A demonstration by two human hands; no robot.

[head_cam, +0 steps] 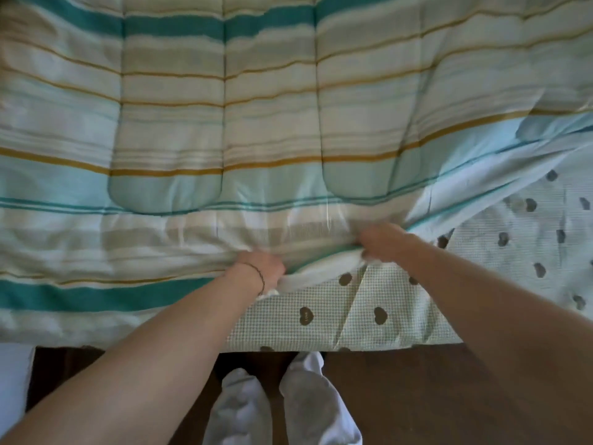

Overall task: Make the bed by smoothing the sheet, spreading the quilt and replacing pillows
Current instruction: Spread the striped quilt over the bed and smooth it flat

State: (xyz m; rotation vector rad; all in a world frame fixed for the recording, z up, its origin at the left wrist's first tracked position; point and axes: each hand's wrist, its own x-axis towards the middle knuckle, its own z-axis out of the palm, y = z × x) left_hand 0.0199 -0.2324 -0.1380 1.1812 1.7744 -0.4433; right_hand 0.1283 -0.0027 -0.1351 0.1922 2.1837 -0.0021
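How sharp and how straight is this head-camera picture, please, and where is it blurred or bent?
In the head view, motion blur smears both the left hand and the right hand and the edge of the quilt they grip, with pale ghost streaks there; the sheet and its hearts stay fairly crisp. The wide lens bows the quilt's stripes. Lighting is soft and even, without hard shadows.

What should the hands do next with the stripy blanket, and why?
Probably pull the quilt edge toward the person and to the right. Both the left hand and right hand grip its edge, yet the heart-print sheet shows bare at the near right.
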